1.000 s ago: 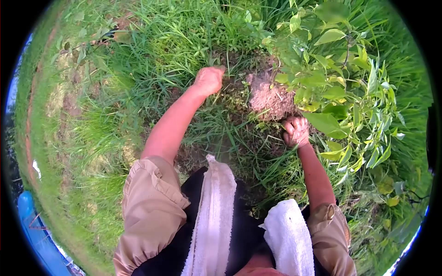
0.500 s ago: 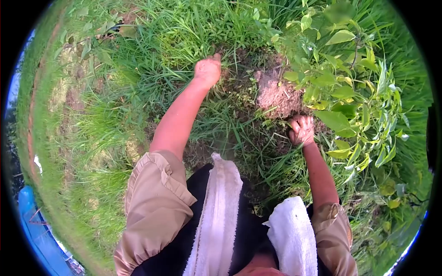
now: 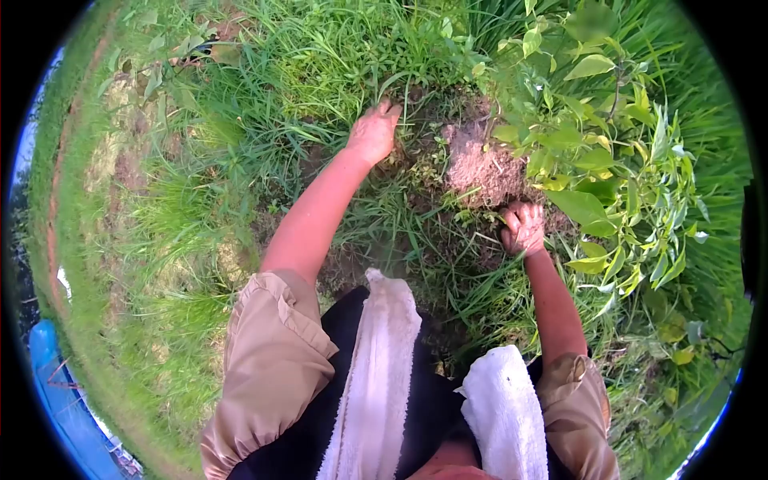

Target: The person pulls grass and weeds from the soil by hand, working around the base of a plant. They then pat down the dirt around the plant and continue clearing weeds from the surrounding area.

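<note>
My left hand point(image 3: 374, 134) reaches forward to the edge of a patch of green grass point(image 3: 328, 68), beside bare dark soil. Its fingers look slightly apart, and I see nothing held in them; their tips are partly lost among the blades. My right hand point(image 3: 523, 230) rests low on the ground with its fingers curled, just below a mound of pale brown soil point(image 3: 484, 164). Whatever its fingers may hold is hidden. Loose grass and small weeds point(image 3: 428, 240) lie on the soil between the two hands.
A leafy plant point(image 3: 596, 176) with broad green and yellowing leaves overhangs the ground right of my right hand. Tall grass point(image 3: 704, 240) grows behind it. A white towel point(image 3: 376, 360) hangs from my neck. A blue object point(image 3: 60, 392) shows at the far lower left.
My left hand has moved slightly right and back toward me, and its fingers have spread a little from a tighter curl. My right hand has stayed nearly in place.
</note>
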A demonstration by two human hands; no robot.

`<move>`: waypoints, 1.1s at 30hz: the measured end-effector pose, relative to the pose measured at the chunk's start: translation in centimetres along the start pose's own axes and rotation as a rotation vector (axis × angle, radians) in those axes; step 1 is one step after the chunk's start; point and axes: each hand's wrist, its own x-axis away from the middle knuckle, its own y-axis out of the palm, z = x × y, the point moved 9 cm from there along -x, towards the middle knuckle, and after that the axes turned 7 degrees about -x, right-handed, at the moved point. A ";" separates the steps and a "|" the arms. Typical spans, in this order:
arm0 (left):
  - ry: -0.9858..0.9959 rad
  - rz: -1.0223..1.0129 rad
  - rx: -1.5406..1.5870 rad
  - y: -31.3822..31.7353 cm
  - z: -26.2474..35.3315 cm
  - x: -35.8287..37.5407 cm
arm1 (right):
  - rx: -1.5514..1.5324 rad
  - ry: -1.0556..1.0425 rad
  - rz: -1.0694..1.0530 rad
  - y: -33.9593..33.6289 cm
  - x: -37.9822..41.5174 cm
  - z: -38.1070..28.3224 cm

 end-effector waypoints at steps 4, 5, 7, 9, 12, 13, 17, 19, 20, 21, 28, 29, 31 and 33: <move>0.037 -0.025 0.068 1.3 -0.4 -0.7 | 0.006 0.055 -0.052 1.1 0.8 0.5; 0.037 -0.035 0.085 1.1 -0.6 -0.8 | 0.011 0.053 -0.048 1.1 0.8 0.7; 0.052 -0.099 0.164 1.2 0.0 0.2 | -0.007 0.037 -0.045 0.9 0.5 0.6; 0.205 -0.160 0.154 2.1 2.2 3.0 | 0.001 0.010 -0.022 0.5 0.4 0.4; 0.231 -0.289 0.187 2.2 2.6 7.0 | 0.025 0.023 -0.019 0.9 0.4 0.8; 0.131 -0.230 0.132 -0.1 1.6 6.2 | 0.030 0.036 -0.037 1.1 0.7 0.6; -0.368 -0.348 -0.130 0.5 -5.8 1.8 | 0.007 0.068 -0.067 1.5 1.0 1.0; -0.406 -0.394 0.010 4.3 -8.9 0.9 | 0.009 0.057 -0.056 1.2 0.9 0.9; -0.365 -0.333 -0.002 4.3 -9.1 0.6 | 0.012 0.060 -0.063 1.2 0.8 0.9; -0.323 -0.274 -0.017 3.7 -9.0 0.5 | 0.013 0.065 -0.068 1.3 0.8 0.9; 0.124 -0.043 0.036 1.0 -0.3 5.3 | -0.002 0.029 -0.025 1.0 0.9 0.4; 0.188 -0.162 0.083 1.5 2.3 7.7 | 0.024 0.003 0.008 0.8 0.6 0.4; 0.373 -0.251 0.136 1.3 5.9 12.0 | 0.040 0.004 0.002 0.7 0.2 0.3; 0.199 -0.049 0.056 0.4 2.7 10.9 | 0.022 0.031 -0.018 1.1 0.8 0.5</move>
